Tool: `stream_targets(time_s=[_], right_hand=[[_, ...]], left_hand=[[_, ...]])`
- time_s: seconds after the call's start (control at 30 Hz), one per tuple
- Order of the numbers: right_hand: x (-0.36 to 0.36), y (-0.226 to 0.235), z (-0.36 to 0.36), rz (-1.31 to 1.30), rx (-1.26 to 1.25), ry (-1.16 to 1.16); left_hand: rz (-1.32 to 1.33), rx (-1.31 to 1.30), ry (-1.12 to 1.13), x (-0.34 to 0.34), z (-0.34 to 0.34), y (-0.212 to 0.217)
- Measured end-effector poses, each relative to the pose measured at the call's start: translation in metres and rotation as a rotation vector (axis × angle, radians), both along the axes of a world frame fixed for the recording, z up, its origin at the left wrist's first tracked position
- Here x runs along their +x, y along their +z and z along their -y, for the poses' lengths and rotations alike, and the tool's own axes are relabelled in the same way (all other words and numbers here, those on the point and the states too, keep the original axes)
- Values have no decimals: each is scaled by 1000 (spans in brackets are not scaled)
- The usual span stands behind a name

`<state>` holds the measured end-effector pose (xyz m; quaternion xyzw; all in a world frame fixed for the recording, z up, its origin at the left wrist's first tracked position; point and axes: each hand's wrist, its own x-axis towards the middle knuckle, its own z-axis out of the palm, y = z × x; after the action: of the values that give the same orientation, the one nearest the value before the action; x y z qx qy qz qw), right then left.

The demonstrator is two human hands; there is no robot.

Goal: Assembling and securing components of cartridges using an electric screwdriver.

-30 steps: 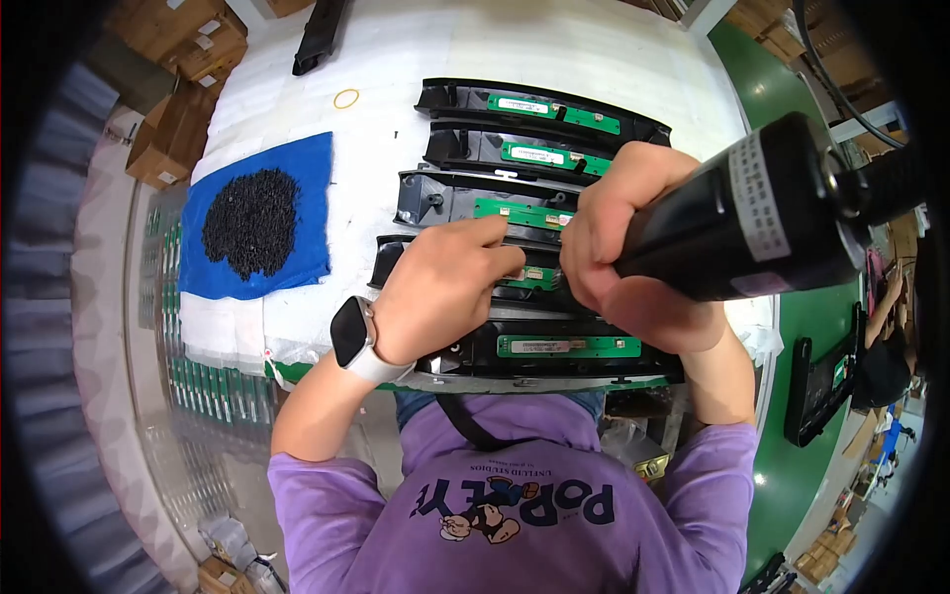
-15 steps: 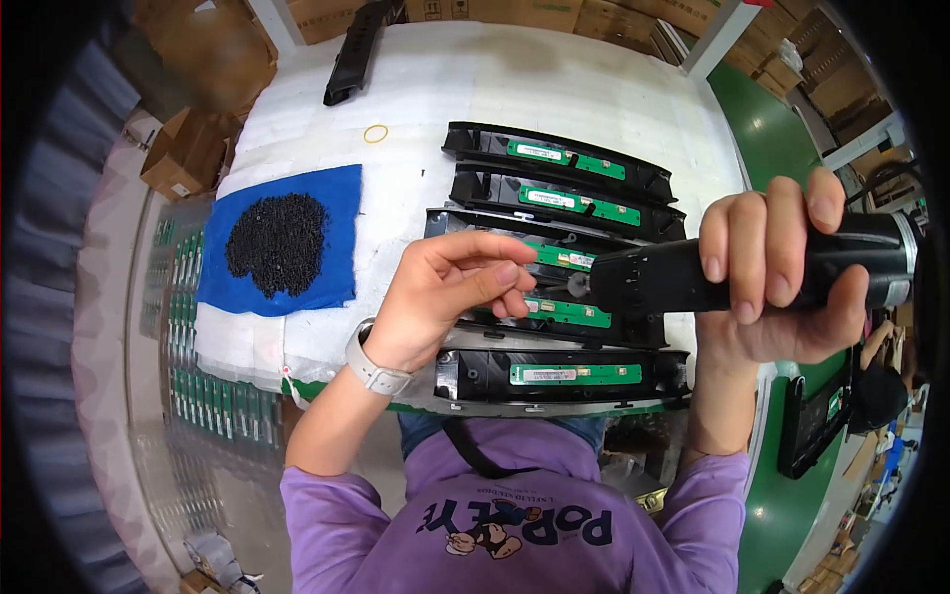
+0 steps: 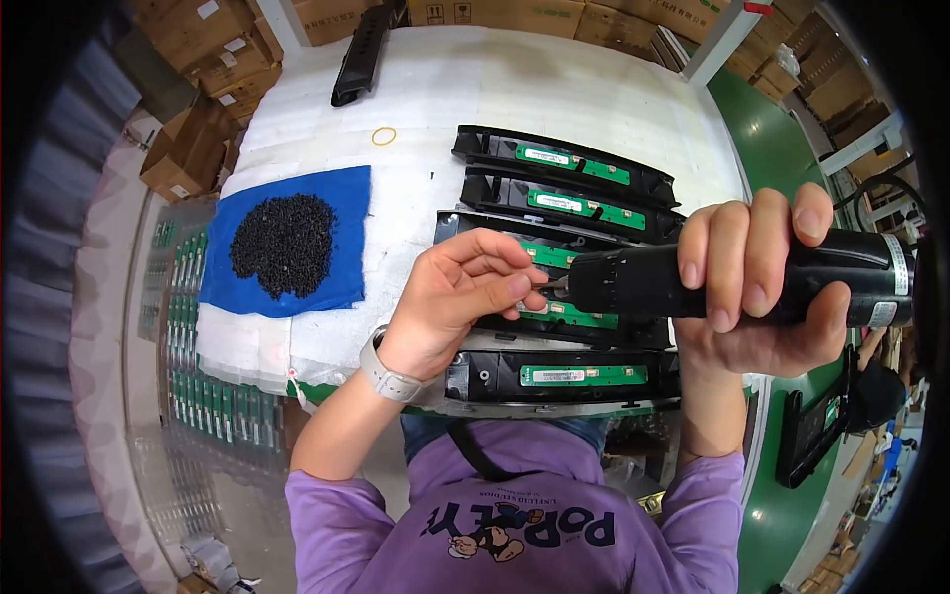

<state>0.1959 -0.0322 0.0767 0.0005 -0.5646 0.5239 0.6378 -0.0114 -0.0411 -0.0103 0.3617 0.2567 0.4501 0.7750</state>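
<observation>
My right hand (image 3: 757,272) is wrapped round a black electric screwdriver (image 3: 633,282), held level with its tip pointing left. My left hand (image 3: 475,282) pinches at the screwdriver's bit, thumb against fingertips; whatever small thing is between them is hidden. Below both hands lie several long black plastic housings (image 3: 475,376), each with a green circuit board (image 3: 584,376) fixed inside. The hands and screwdriver cover parts of the middle housings. Left of them, a heap of small black screws (image 3: 284,245) rests on a blue cloth (image 3: 351,198).
White foam sheeting (image 3: 534,79) covers the table. One more black housing (image 3: 359,59) lies at the far left, with a yellow rubber band (image 3: 384,136) nearer. Trays of green boards (image 3: 208,396) stand beside the table's left edge. Cardboard boxes (image 3: 193,148) are stacked behind.
The screwdriver has shifted slightly left and down, bringing its bit to my left fingertips. My left hand stays pinched in nearly the same place.
</observation>
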Motion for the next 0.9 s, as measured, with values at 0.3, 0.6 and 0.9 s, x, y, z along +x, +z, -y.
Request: stream_targets(time_s=[0.3,0.6,0.9], right_hand=[[-4,1,6,-10,-10,-42],[-6,1,7,48,113,-47],[-10,2,12,-5,50,-66]], left_hand=[[4,-1,11,-2,0,0],[43,-6,-23,-2,1,-4],[-155,40,-103,-4,3,11]])
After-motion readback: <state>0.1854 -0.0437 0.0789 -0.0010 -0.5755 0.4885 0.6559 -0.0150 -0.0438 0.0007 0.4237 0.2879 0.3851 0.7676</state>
